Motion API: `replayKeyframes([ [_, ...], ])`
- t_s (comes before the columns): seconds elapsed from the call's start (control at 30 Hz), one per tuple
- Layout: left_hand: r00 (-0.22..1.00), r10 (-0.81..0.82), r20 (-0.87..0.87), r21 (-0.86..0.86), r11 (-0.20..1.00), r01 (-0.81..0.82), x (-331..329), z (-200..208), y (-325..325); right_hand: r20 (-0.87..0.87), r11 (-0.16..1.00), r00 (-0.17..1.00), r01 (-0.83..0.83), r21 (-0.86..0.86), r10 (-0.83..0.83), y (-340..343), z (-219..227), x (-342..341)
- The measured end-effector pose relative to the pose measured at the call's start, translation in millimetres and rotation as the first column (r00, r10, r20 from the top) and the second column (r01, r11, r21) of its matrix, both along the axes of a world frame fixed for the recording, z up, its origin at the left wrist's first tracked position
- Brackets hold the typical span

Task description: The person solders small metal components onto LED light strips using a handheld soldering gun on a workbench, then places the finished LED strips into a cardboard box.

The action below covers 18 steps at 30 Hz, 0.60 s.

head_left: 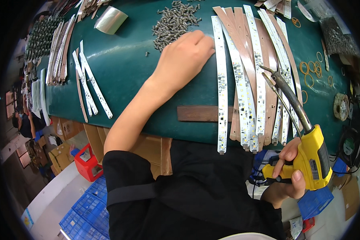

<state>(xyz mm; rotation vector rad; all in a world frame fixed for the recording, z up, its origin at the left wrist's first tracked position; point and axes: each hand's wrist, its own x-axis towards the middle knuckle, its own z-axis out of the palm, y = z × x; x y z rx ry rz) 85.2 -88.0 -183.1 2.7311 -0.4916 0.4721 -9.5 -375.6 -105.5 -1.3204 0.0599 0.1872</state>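
Note:
My left hand [185,57] reaches across the green table, its fingers curled together beside the upper end of a white LED strip board [222,88]. What the fingertips hold, if anything, is hidden. Just beyond that hand spreads a heap of small metal parts [173,23]. A yellow soldering gun [314,160] is gripped in my right hand [291,170], with its tip angled up and left over a bundle of LED strips [244,84], some lying with the brown side up. The single strip's lower part crosses a dark wooden bar [196,113].
Finished-looking strips lie in loose groups [91,82] on the left. A roll of clear tape [111,20] sits at the back. Rubber bands [311,69] and a round solder reel [341,107] are at the right. A red stool [88,163] and blue crates [86,208] stand below.

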Motion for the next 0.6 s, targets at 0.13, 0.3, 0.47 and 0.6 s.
replayKeyframes([
  [0.13,0.999,0.035,-0.029,-0.107,0.994,-0.038,-2,-3,2,-0.025,1.000,1.000,-0.006,-0.011,0.006,0,1,1],
  [0.3,0.982,0.071,-0.175,-0.163,0.982,-0.100,-11,7,5,-0.075,1.000,0.997,-0.017,0.016,0.018,7,-2,0],
  [0.47,0.959,0.042,-0.279,-0.163,0.982,-0.090,-2,11,13,0.010,0.997,0.997,0.074,-0.005,-0.074,13,-7,-5],
  [0.6,0.956,0.015,-0.294,-0.222,0.972,-0.084,-4,18,-3,-0.039,0.998,0.998,0.047,0.032,-0.046,1,1,-5],
])
